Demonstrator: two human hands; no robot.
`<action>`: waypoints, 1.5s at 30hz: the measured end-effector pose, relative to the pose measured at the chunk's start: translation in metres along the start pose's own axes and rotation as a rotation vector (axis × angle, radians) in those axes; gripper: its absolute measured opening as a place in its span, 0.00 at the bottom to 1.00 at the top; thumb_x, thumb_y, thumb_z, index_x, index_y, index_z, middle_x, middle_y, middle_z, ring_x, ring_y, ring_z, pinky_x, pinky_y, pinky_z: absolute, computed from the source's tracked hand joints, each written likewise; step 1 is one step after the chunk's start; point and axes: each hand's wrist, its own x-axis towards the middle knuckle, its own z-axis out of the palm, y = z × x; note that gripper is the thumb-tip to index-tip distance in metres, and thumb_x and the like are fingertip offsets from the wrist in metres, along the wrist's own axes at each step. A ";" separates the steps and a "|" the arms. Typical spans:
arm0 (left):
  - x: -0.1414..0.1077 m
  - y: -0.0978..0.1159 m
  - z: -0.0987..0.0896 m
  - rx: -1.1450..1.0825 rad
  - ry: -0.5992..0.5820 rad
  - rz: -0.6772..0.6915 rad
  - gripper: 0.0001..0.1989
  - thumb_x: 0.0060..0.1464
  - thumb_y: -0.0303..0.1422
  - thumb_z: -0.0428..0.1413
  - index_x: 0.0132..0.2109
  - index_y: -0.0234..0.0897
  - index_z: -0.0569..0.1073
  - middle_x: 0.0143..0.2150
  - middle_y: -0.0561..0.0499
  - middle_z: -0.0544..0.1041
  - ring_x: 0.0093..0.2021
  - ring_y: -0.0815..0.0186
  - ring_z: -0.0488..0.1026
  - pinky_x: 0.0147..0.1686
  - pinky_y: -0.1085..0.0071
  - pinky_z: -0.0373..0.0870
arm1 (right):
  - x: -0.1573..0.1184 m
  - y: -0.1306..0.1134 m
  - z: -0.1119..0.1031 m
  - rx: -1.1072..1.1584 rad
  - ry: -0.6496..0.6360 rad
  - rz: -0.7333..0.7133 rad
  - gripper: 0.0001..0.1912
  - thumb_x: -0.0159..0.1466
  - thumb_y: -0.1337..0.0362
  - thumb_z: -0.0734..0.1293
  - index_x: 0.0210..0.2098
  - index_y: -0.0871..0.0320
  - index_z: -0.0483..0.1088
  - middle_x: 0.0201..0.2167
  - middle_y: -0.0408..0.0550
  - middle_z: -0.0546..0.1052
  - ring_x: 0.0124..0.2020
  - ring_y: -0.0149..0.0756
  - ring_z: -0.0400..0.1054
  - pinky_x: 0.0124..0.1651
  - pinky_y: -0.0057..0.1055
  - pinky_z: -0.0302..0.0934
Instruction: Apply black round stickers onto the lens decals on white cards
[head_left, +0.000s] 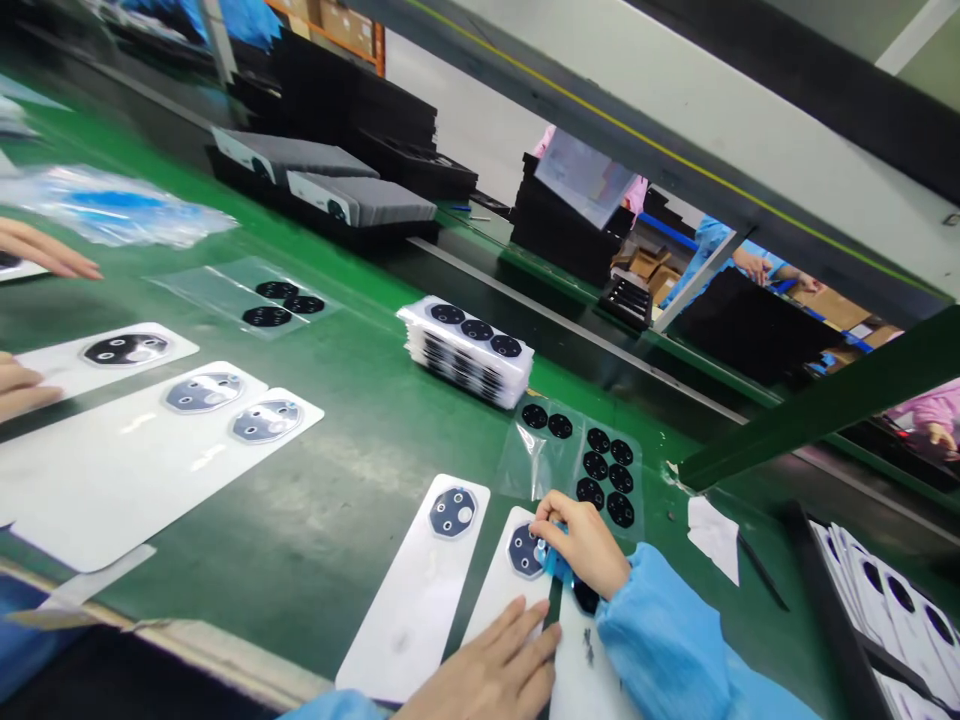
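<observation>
Three long white panels with dark octagonal discs lie side by side in front of me. My left hand (499, 660) rests flat, fingers spread, on the lower part of the middle panel (491, 608). Over that panel's octagonal disc (525, 550), my right hand (581, 540) pinches a small piece of blue film (553, 560) at the disc's right edge. The left panel (412, 600) lies untouched, its disc uncovered. The right panel (589, 670) is partly hidden under my right hand and sleeve.
Behind the panels are a sheet of black discs (609, 475) and a stack of disc sheets (465, 350). A black tray (814, 560) of panels stands right, near a green post (825, 410). Another person's hands (22, 385) and panels are left.
</observation>
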 end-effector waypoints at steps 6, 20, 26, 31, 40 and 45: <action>-0.001 -0.001 -0.004 -0.037 -0.028 -0.015 0.15 0.62 0.31 0.50 0.54 0.31 0.68 0.56 0.45 0.73 0.58 0.57 0.68 0.58 0.62 0.64 | 0.003 -0.004 -0.005 -0.136 -0.079 -0.042 0.09 0.65 0.67 0.61 0.28 0.56 0.64 0.23 0.39 0.70 0.28 0.32 0.66 0.32 0.25 0.53; 0.000 0.000 0.003 -0.179 -0.072 -0.084 0.17 0.62 0.33 0.50 0.54 0.28 0.68 0.55 0.42 0.73 0.58 0.58 0.68 0.60 0.61 0.61 | -0.034 -0.019 -0.003 -0.416 -0.208 -0.118 0.07 0.69 0.67 0.52 0.36 0.56 0.58 0.25 0.44 0.71 0.25 0.37 0.66 0.28 0.29 0.47; -0.007 0.002 0.022 -0.316 0.055 -0.159 0.09 0.59 0.25 0.52 0.46 0.34 0.72 0.46 0.45 0.78 0.51 0.59 0.73 0.61 0.60 0.58 | -0.079 -0.046 -0.011 -0.209 -0.406 -0.050 0.03 0.65 0.66 0.56 0.34 0.54 0.58 0.28 0.43 0.69 0.29 0.35 0.62 0.32 0.28 0.50; -0.007 -0.006 -0.007 -0.923 0.062 -0.273 0.32 0.53 0.31 0.59 0.62 0.42 0.55 0.59 0.43 0.68 0.57 0.58 0.66 0.62 0.59 0.57 | -0.091 -0.060 -0.032 0.312 -0.379 0.125 0.11 0.64 0.57 0.60 0.29 0.55 0.59 0.23 0.38 0.61 0.27 0.30 0.56 0.30 0.25 0.48; -0.028 -0.010 -0.036 -1.046 0.385 -0.806 0.12 0.60 0.39 0.49 0.31 0.38 0.66 0.24 0.55 0.72 0.27 0.69 0.70 0.29 0.77 0.65 | -0.015 -0.063 -0.004 0.302 -0.110 -0.057 0.08 0.63 0.58 0.60 0.36 0.56 0.62 0.18 0.34 0.57 0.22 0.28 0.53 0.28 0.25 0.49; -0.046 -0.021 -0.036 -0.795 0.354 -0.749 0.13 0.62 0.40 0.46 0.32 0.39 0.65 0.27 0.56 0.72 0.28 0.70 0.69 0.31 0.78 0.64 | 0.050 -0.057 0.023 0.115 -0.095 -0.121 0.03 0.59 0.65 0.66 0.30 0.55 0.66 0.20 0.35 0.64 0.26 0.30 0.60 0.32 0.25 0.50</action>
